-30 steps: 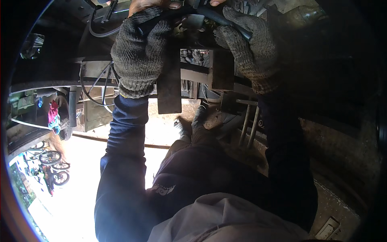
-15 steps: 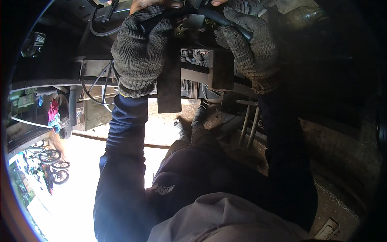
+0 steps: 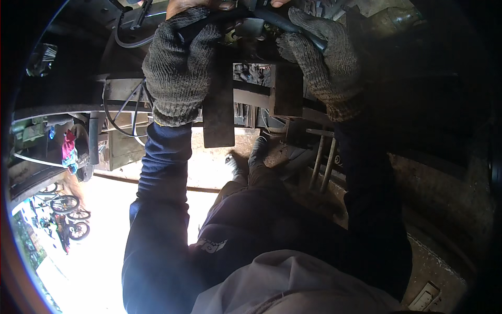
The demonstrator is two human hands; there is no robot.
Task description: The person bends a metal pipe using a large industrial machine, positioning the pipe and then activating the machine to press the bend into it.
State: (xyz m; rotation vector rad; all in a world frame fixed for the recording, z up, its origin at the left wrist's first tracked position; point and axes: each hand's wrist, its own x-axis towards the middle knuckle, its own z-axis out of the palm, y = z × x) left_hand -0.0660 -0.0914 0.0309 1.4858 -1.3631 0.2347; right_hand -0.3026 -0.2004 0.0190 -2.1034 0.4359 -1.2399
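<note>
A dark curved bar or tube (image 3: 282, 22) runs across the top of the view. My left hand (image 3: 178, 78), in a grey knitted glove, is closed around its left part. On its right end my right hand (image 3: 332, 68), gloved alike, is closed too, with the thumb and a finger along the bar. Between my hands, a co-worker's bare hand (image 3: 191, 6) and a fingertip (image 3: 278, 2) show at the upper edge, close to the bar. What they touch is cut off. Below the bar lie dark metal parts in shadow.
A flat dark plate (image 3: 218, 118) and a block (image 3: 286, 91) hang down from the bench edge below my hands. Cables (image 3: 133, 112) loop at the left. A metal stand (image 3: 321, 162) is at the lower right. Bicycles (image 3: 65, 204) stand outside in bright light.
Almost nothing differs. My hands and the curved bar sit very slightly farther left in the view, with the same hold.
</note>
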